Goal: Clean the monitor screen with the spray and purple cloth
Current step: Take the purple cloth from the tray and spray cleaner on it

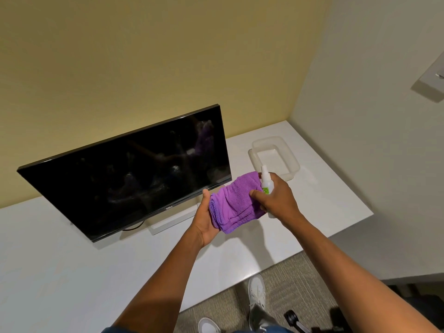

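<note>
Your right hand grips the spray; your left hand cups the purple cloth (folded). Spray too much, and drips run down the monitor screen.

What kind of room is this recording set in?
Probably an office or study corner: a monitor stands on a white desk against bare walls, with carpet underfoot.

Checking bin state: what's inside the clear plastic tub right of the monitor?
The tub shows only its bare pale floor; nothing visible in it. The spray bottle in the right hand covers a bit of its near rim.
</note>
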{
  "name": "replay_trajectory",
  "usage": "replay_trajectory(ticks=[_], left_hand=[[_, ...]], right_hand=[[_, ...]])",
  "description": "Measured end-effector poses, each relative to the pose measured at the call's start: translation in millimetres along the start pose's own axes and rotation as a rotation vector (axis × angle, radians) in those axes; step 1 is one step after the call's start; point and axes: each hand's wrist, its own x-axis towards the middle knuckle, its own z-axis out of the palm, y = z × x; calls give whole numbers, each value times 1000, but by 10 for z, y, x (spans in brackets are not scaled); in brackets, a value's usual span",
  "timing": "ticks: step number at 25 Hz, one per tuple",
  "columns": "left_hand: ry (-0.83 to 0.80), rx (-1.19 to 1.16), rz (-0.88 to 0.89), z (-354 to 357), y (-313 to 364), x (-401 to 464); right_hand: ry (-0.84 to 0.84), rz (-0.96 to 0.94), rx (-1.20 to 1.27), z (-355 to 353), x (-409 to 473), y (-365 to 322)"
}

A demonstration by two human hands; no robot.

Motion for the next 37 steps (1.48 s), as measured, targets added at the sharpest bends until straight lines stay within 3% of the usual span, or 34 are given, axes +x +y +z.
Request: replay_trajectory(ticks=[6,12,16,21,24,27,33,37], left_hand=[[11,116,28,-138,-81,73],[237,319,118,55,-95,84],[296,369,203,282,-72,20],[173,111,176,304,2,-69],[104,170,172,206,-31,-76],[171,241,163,149,-62,-37],[217,138,131,16,-85,39],[221,163,158,-24,-82,65]], right_hand=[[39,-135,-238,-66,81,-144],[82,-383,-580,35,-77,-173],[22,-388,-517,268,-176,-160],[-149,-237,-307,399,-163,-142],[-267,-108,-82,371,-185,-141],[-339,-54,14,365,-232,-126],[-220,-64,145,272,-168,-85],[-271,-102,147,154,-168,-69]])
